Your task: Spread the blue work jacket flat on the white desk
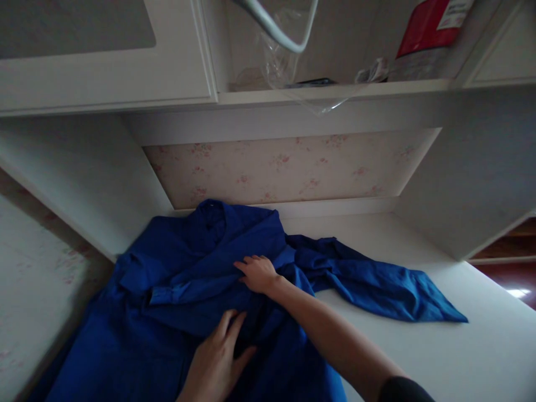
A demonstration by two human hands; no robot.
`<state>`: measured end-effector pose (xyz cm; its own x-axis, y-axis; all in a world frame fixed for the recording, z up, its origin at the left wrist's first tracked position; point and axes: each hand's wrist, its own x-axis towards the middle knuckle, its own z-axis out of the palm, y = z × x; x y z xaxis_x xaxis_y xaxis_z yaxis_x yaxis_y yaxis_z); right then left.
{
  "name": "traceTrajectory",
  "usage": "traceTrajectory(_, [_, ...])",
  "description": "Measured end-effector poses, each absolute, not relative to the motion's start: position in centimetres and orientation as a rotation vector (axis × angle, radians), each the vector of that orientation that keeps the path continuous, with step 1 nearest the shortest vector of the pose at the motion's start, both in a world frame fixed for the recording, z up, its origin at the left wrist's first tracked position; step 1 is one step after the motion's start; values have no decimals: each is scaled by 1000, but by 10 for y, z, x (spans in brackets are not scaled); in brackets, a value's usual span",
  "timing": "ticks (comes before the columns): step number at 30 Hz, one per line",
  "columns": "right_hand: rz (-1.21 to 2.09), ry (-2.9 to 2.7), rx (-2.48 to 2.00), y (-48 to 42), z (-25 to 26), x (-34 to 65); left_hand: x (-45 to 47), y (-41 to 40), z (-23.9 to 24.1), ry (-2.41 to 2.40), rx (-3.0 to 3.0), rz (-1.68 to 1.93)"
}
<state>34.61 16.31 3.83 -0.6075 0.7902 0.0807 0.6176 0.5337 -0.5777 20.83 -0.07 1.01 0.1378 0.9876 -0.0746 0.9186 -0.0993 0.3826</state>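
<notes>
A bright blue shirt (176, 279) lies spread on a white desk top (460, 346), collar toward the back wall, one sleeve (377, 287) stretched out to the right. My right hand (257, 273) rests flat on the middle of the shirt, fingers pointing left and slightly curled on the cloth. My left hand (218, 357) lies palm down on the lower front of the shirt, fingers apart and pointing up toward the right hand. Neither hand visibly grips a fold.
White cabinet sides (75, 178) wall in the desk at left and right. Floral wallpaper (285, 167) lines the back. Overhead, a shelf (335, 89) carries a clear plastic bag (285, 61), a red-and-white package (427, 33) and a white hanger (280, 28).
</notes>
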Motion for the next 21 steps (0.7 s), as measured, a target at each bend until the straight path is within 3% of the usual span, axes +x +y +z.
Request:
traceTrajectory(5, [920,-1989,-1230,183,36,367,201,8,-2,1867,2194,-20])
traceTrajectory(13, [1095,-839,-1248,155,31,546,191,18,-6,1827,2189,-79])
traceTrajectory(17, [1120,-473,-1375,111,-8,606,190,18,-13,1765,2167,118])
traceTrajectory(21, [1070,-354,-1462,99,-28,625,173,18,-3,1644,1937,613])
